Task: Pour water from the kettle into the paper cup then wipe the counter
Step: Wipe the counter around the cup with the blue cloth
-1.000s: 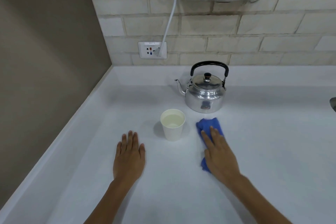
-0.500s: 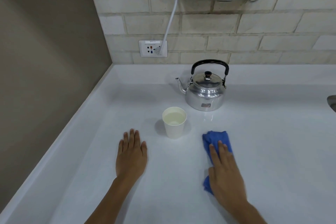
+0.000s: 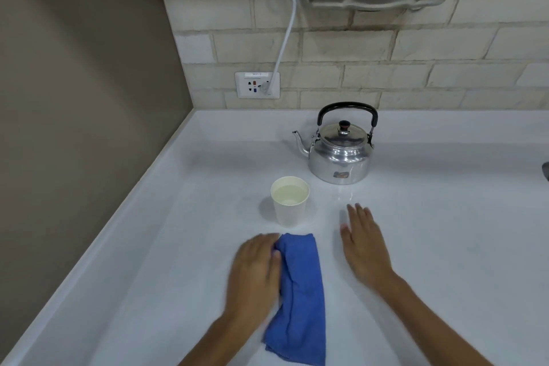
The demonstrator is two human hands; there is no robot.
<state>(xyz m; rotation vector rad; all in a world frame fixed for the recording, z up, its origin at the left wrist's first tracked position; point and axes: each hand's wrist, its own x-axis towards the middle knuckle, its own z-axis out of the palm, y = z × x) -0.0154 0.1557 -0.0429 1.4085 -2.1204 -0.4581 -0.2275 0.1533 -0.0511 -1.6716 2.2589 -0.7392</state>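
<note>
The blue cloth [image 3: 298,297] lies as a long folded strip on the white counter [image 3: 445,246], nearest the viewer; the left hand [image 3: 255,275] rests palm-down on the cloth's left edge, fingers loosely together; the right hand [image 3: 364,246] lies flat just right of the cloth, fingers together, apart from it; beyond the cloth stands the paper cup [image 3: 289,200], holding water; farther back and right of the cloth sits the kettle [image 3: 340,148], upright.

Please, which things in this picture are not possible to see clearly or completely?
- Left hand: motion-blurred in the head view; whether it grips the blue cloth is unclear.
- Cloth's lower end: cut off by the bottom edge.
- Dark object: cut by the right edge.
- Kettle contents: hidden by its lid.
- Socket label: too small.
</note>
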